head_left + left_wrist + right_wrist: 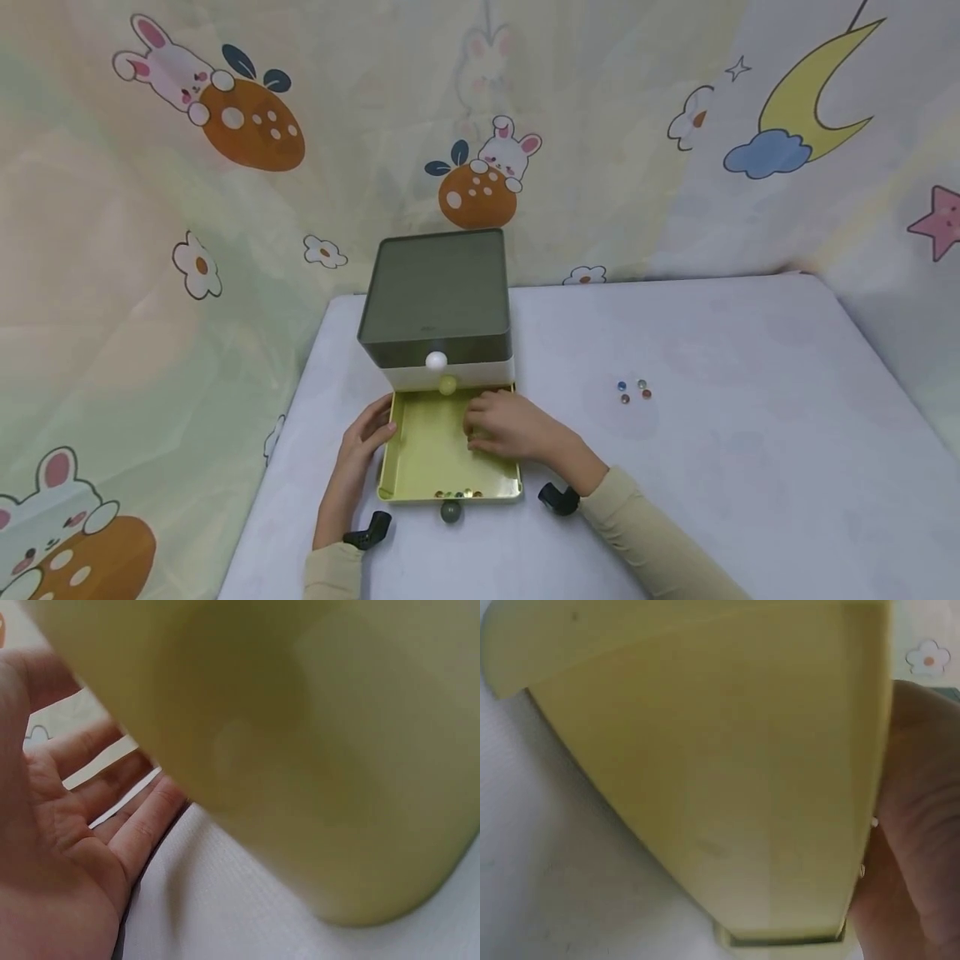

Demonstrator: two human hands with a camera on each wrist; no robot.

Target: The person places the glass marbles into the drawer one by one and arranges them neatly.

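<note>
The yellow-green drawer (431,446) of a small box is pulled out toward me, its dark round knob (451,512) at the front. Several small gems (459,494) lie along its front wall. My left hand (365,446) rests against the drawer's left side, thumb near the rim; its fingers look loosely extended in the left wrist view. Inside the drawer, at the right, is my right hand (517,427) with bent fingers. Tiny glints (862,870) show beside these fingers in the right wrist view, but whether the fingertips pinch anything is hidden.
Behind the drawer stands the box with a dark green top (442,287), a white knob (437,361) and a yellow-green knob (447,385). Several small gems (626,399) lie on the white table (720,467) to the right. A printed cloth (600,167) hangs behind.
</note>
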